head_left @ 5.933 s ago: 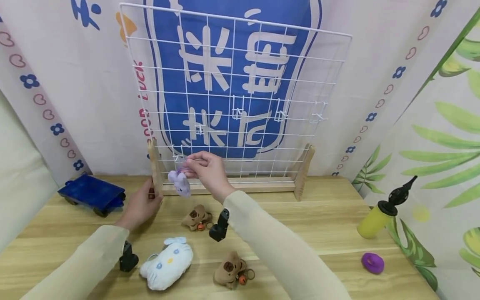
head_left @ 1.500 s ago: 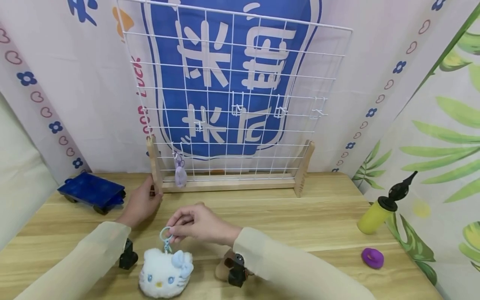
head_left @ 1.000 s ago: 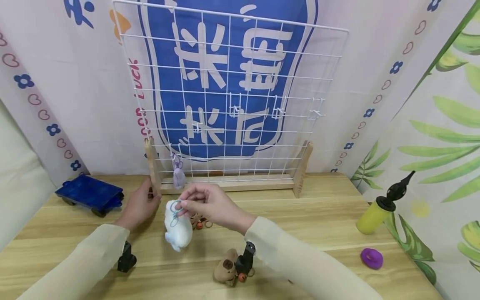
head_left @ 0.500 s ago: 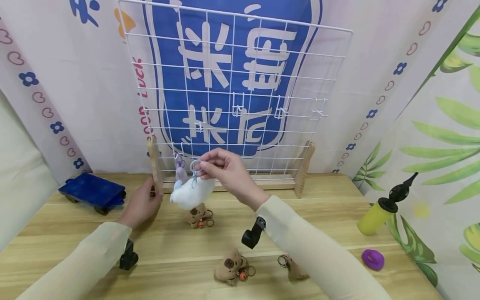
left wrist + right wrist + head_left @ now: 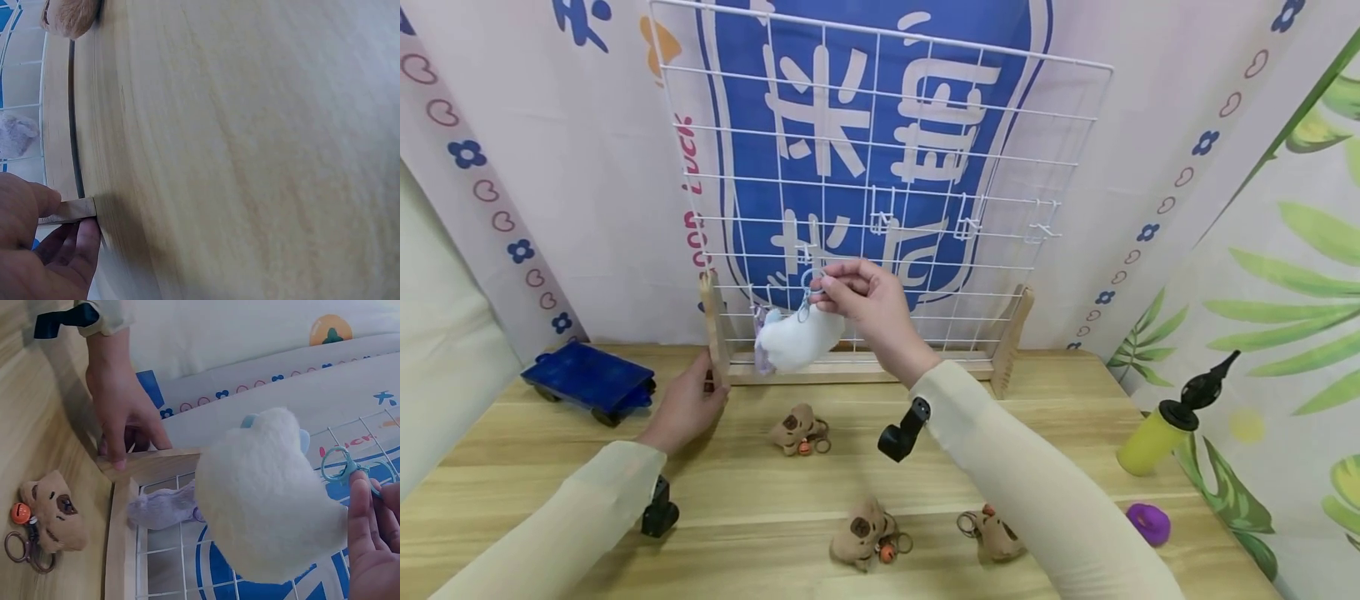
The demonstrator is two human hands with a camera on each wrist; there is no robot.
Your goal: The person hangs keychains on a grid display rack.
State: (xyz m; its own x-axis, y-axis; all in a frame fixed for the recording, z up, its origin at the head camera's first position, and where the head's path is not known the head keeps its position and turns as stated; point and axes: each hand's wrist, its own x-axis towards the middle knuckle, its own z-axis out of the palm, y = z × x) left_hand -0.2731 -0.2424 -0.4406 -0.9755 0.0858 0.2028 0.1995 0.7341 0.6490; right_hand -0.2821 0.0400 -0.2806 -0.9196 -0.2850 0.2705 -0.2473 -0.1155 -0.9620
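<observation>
My right hand (image 5: 876,308) pinches the light-blue key ring (image 5: 337,464) of a white plush keychain (image 5: 801,339). The plush hangs in front of the lower left of the white wire grid rack (image 5: 880,150), its back turned to the head view. Partly behind it, a small lilac plush (image 5: 164,506) hangs on the grid. At the rack's left end my left hand (image 5: 687,406) grips the wooden foot (image 5: 75,211) between thumb and fingers. A small wire hook (image 5: 806,252) sits on the grid just above the held ring.
Three brown plush keychains with bells lie on the table: one near the rack (image 5: 797,429), one in front (image 5: 861,535), one by my right sleeve (image 5: 996,537). A blue toy cart (image 5: 591,379) stands left. A yellow pump (image 5: 1153,437) and purple ring-shaped object (image 5: 1148,523) are right.
The lilac plush went from my right hand onto the grid. My right hand then lifted the white plush off the table by its ring, up toward the grid. The left hand stays on the foot.
</observation>
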